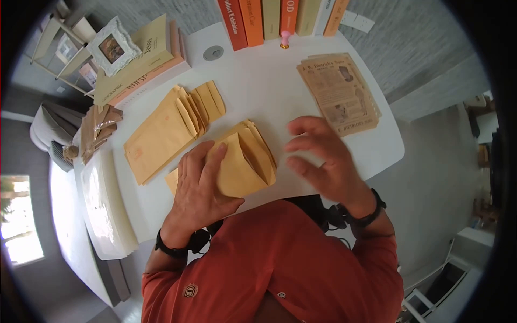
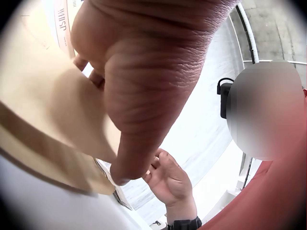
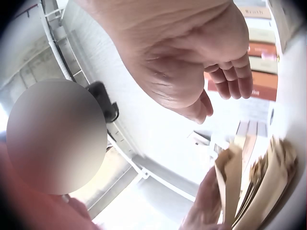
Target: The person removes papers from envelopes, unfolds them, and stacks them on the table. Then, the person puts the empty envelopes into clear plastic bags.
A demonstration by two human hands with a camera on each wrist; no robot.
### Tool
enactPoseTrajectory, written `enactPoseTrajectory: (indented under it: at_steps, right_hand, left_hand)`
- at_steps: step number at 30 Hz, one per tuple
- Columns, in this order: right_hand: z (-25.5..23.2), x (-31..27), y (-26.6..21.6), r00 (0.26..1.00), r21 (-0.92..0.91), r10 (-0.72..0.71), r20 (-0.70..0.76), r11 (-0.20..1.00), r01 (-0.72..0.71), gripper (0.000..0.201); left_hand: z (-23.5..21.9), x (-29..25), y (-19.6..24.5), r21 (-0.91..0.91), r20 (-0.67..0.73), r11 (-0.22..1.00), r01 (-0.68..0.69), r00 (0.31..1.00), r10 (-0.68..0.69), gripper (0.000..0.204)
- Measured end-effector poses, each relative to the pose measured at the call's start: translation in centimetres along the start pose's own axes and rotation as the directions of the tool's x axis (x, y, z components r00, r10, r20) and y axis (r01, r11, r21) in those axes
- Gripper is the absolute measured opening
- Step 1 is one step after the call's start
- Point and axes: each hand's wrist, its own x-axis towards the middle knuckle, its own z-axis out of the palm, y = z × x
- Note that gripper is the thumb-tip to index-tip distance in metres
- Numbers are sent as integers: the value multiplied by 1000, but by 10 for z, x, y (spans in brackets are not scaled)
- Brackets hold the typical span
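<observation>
In the head view my left hand (image 1: 196, 185) grips a kraft paper envelope (image 1: 237, 171), fingers over its upper face and thumb near its lower edge. Its mouth gapes toward the right. More tan envelopes (image 1: 252, 139) lie just behind it. My right hand (image 1: 326, 161) hovers to the right of that mouth, fingers spread and holding nothing. The right wrist view also shows this hand (image 3: 192, 57) bare, apart from the envelope (image 3: 229, 179). At the left, a stack of kraft envelopes (image 1: 159, 134) lies slanted on the white table (image 1: 258, 81).
Printed vintage-style paper sheets (image 1: 342, 94) lie at the right. Upright books (image 1: 280, 24) line the back, with a pink-handled stamp (image 1: 285, 39) before them. Back left, stacked books (image 1: 140, 67) carry a white picture frame (image 1: 113, 47). Clear plastic sleeves (image 1: 105, 199) sit along the left edge.
</observation>
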Motion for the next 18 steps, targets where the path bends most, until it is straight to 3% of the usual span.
enactPoseTrajectory:
  at_steps: [3,6,9,12,15,18]
  right_hand:
    - [33,-2,-8,998,97,68,-9,993,-66,24]
    - [42,0,-6,992,100,127,17,987,-128,24]
    - [51,1,-2,996,26,89,-14,996,-88,23]
    - [51,8,-10,933,86,340,120,933,-351,21]
    - [60,6,3,943,109,322,86,938,-330,17]
    - [59,3,21,993,113,110,-47,988,-104,13]
  left_hand:
    - [3,-6,0,-2,-87,999,-48,995,48,111]
    - [7,-10,-4,63,-164,993,-102,980,111,109]
    - [9,-8,-3,107,-178,987,-119,975,136,104]
    - [13,-2,-2,157,-157,971,-179,967,203,99]
    - [13,3,1,162,-103,968,-190,973,208,98]
    - [-3,10,3,174,-15,966,-189,981,195,104]
